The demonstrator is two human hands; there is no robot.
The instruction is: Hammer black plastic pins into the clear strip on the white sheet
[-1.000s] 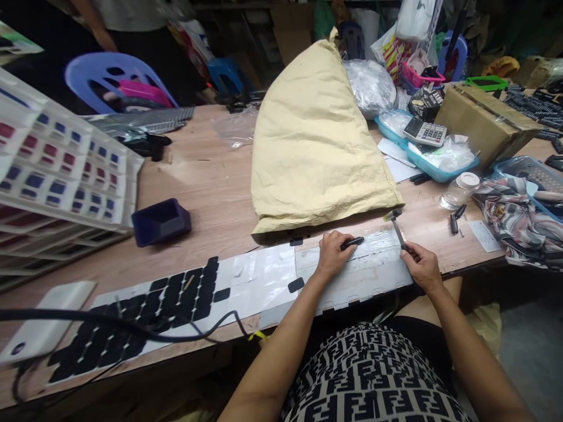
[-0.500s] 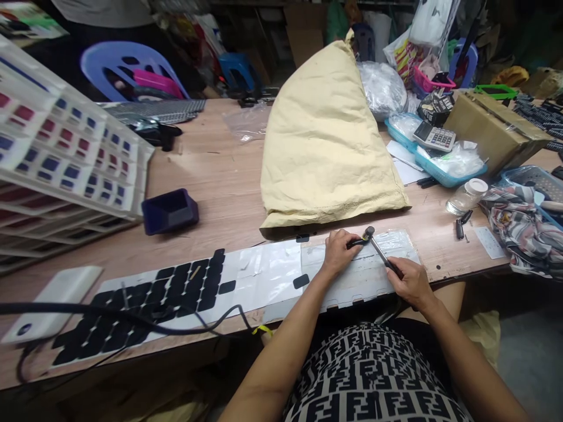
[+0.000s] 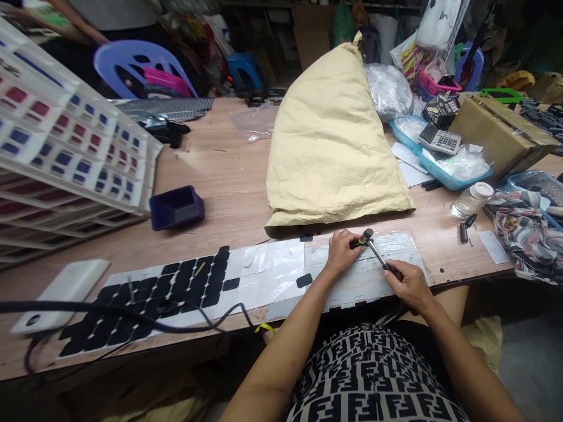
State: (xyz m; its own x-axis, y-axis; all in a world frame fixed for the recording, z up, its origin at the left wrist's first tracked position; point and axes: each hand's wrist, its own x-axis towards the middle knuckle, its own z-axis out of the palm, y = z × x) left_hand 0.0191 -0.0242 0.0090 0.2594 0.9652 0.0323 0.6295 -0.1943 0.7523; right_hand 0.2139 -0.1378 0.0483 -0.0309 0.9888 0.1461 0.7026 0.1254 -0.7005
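My right hand is wrapped round the dark grip of a small hammer. The hammer's dark head is at the end of a metal shaft, up against a small black piece. Closed fingers of my left hand pinch that piece, whose exact kind I cannot make out; a touch of yellow shows beside the hammer head. Both hands are over a white taped board at the table's front edge. Left of it is a white sheet with rows of black rounded pads.
A large pale-yellow sack stands behind the board. A purple bin, white crate and black cable are leftward. To the right are a clear jar, calculator, cardboard box and patterned cloth. A person stands behind the chair.
The view has shifted slightly, moving the scene rightward. The hammer head has moved a little left against the black piece in my left hand. A co-worker's arm has come into view at upper left.
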